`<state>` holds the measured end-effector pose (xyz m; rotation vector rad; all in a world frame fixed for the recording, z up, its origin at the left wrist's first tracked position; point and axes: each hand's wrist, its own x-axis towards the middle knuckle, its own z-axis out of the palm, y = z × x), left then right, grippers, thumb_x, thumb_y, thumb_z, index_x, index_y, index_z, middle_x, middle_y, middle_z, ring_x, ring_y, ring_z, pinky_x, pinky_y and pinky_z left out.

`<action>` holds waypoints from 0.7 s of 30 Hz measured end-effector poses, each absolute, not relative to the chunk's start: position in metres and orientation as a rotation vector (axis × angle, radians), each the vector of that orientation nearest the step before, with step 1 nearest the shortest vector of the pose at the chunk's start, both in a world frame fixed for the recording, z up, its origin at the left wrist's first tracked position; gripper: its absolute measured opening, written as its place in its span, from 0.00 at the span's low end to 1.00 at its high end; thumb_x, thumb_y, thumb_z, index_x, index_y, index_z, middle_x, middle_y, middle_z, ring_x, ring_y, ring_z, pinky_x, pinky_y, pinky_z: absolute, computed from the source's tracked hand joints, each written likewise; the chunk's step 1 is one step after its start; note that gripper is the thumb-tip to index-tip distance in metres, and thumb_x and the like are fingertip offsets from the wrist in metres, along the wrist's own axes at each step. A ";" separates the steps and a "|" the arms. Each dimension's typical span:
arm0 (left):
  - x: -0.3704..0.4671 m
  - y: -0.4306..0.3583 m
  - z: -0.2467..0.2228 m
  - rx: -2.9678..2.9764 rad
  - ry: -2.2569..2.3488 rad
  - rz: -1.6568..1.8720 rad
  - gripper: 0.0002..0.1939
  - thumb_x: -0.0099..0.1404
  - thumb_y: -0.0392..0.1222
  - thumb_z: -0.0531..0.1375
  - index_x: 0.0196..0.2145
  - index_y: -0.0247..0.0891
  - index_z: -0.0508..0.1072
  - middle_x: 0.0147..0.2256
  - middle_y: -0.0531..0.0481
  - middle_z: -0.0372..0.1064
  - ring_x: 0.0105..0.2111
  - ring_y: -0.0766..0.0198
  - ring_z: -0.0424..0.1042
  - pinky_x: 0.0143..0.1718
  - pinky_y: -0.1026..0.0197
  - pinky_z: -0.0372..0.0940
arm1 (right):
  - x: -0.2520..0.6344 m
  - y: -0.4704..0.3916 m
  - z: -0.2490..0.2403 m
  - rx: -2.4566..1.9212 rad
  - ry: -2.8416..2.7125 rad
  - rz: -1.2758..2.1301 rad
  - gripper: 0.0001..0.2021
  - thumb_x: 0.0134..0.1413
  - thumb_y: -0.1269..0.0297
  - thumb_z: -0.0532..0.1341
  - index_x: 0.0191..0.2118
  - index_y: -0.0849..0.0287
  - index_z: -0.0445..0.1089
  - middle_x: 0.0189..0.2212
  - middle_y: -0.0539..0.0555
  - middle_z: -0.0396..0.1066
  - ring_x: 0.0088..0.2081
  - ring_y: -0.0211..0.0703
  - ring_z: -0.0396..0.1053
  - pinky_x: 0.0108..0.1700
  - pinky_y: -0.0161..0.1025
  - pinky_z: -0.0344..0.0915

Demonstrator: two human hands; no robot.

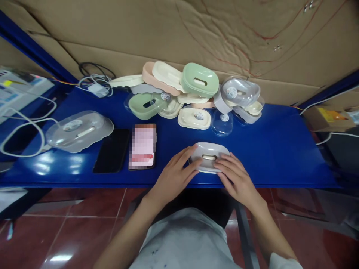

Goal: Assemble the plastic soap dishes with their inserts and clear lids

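Note:
A light grey oval soap dish (211, 148) with a slot in its middle lies near the table's front edge. My left hand (177, 170) grips its left side, fingers on the rim and reaching over the inside. From the right, my right hand (235, 172) holds the other side, its fingertips close to the slot. Just behind the dish lie a clear lid (222, 125) with a round sticker and a cream soap dish (190, 118) with a similar sticker.
A pile of soap dishes, including a green one (193, 80), stands along the cardboard wall (126, 33). To the left are a lit phone (143, 145), a dark phone (112, 151), a lidded grey dish (103, 130) and white cables (21, 152). A cardboard box (316, 117) is at right.

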<state>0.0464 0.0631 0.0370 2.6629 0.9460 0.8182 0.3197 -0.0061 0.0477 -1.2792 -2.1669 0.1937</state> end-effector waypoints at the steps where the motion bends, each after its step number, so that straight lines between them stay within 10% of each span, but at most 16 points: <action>1: 0.046 0.064 0.037 2.656 0.935 0.820 0.19 0.78 0.39 0.62 0.64 0.43 0.71 0.73 0.39 0.60 0.69 0.45 0.67 0.67 0.39 0.72 | 0.318 -0.007 0.047 -1.280 -2.179 0.158 0.26 0.70 0.70 0.66 0.70 0.51 0.68 0.62 0.56 0.77 0.70 0.53 0.68 0.75 0.65 0.61; 21: 0.047 0.060 0.042 2.409 1.138 0.984 0.14 0.76 0.39 0.65 0.55 0.39 0.70 0.65 0.36 0.65 0.65 0.43 0.68 0.65 0.37 0.71 | 0.335 0.104 0.074 -1.503 -2.341 0.114 0.24 0.79 0.55 0.51 0.73 0.53 0.63 0.74 0.60 0.62 0.76 0.58 0.58 0.74 0.66 0.60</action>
